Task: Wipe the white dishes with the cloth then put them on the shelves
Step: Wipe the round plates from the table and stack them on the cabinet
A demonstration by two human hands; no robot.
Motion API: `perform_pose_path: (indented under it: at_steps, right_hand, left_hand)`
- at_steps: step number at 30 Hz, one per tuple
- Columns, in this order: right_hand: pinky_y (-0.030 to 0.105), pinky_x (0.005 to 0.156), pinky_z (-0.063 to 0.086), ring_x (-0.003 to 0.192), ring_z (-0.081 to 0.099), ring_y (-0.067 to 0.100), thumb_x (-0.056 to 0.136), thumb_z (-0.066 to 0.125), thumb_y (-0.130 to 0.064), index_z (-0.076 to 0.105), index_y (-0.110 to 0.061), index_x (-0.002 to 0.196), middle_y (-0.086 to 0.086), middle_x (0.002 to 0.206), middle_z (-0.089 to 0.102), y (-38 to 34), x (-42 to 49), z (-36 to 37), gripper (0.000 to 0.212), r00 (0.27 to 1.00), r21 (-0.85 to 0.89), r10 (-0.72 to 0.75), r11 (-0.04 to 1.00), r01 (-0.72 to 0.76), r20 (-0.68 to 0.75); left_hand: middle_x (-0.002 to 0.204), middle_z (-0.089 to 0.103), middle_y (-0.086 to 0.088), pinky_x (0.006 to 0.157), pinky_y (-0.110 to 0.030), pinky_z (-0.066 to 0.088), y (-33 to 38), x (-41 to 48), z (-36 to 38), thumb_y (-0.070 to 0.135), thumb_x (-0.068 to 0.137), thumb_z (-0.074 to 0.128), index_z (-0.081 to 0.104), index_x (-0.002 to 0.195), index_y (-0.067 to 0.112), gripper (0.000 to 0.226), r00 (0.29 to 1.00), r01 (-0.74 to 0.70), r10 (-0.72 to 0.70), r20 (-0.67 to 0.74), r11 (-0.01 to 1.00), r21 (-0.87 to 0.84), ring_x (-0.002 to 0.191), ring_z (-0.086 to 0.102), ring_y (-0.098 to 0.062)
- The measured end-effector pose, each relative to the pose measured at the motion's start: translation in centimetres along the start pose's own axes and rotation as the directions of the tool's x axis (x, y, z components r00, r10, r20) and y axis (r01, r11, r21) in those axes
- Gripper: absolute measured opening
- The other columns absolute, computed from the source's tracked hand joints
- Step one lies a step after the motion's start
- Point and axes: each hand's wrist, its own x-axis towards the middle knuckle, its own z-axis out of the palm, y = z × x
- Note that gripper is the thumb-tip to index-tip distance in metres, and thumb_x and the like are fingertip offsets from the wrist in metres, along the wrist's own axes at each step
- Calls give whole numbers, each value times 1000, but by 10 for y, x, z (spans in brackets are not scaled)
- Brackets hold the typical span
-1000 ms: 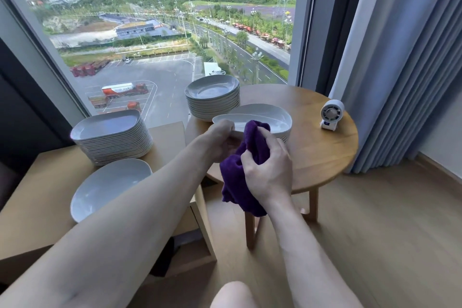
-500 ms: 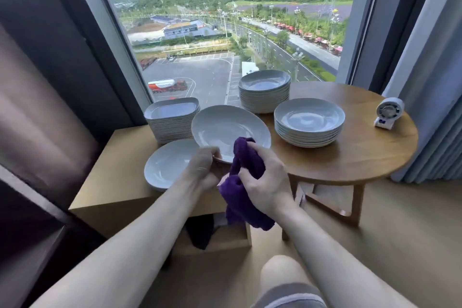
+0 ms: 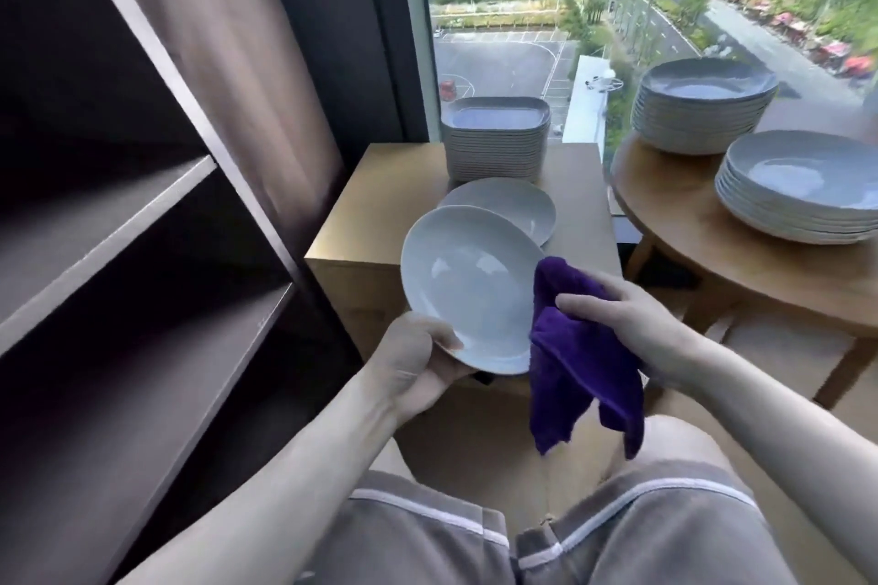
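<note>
Seen from the head camera, the left hand (image 3: 418, 361) grips the tilted white oval dish (image 3: 468, 290) at its 7 o'clock rim, thumb curled over the inner edge, other fingers hidden beneath. The right hand (image 3: 632, 328) curls its fingers round the purple cloth (image 3: 575, 361), bunched against the dish's 4 o'clock rim. The dark shelves (image 3: 142, 228) stand at the dish's 9 o'clock, apart from it.

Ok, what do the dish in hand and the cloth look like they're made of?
The dish looks like glazed white ceramic, judging by its glossy reflections, though it could be melamine. The cloth has a soft, fuzzy purple pile and limp folds, so it is probably microfibre.
</note>
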Motion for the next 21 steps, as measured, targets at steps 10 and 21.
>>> perform_pose_path:
  at_steps: [10, 21]
  right_hand:
    - [25, 101, 44, 127, 45, 8, 86, 63, -58, 30, -42, 151, -19, 150, 36, 26, -10, 51, 74, 921, -716, -384, 660, 229, -59]
    - [27, 72, 43, 85, 48, 21, 77, 55, -55, 33, -47, 137, -9, 135, 33, 23, -19, 54, 64, 956, -891, -292, 441, 109, -28]
  left_hand:
    - [124, 76, -9, 79, -41, 62, -14, -8, -11, -2, 77, 59, 80, 113, 30, 53, 986, -92, 103, 130, 992, -84, 107, 75, -29]
    - [136, 69, -14, 89, -49, 61, -23, -15, -1, 15, 93, 64, 57, 146, 17, 53, 992, -30, 40, 119, 996, -79, 122, 68, -36]
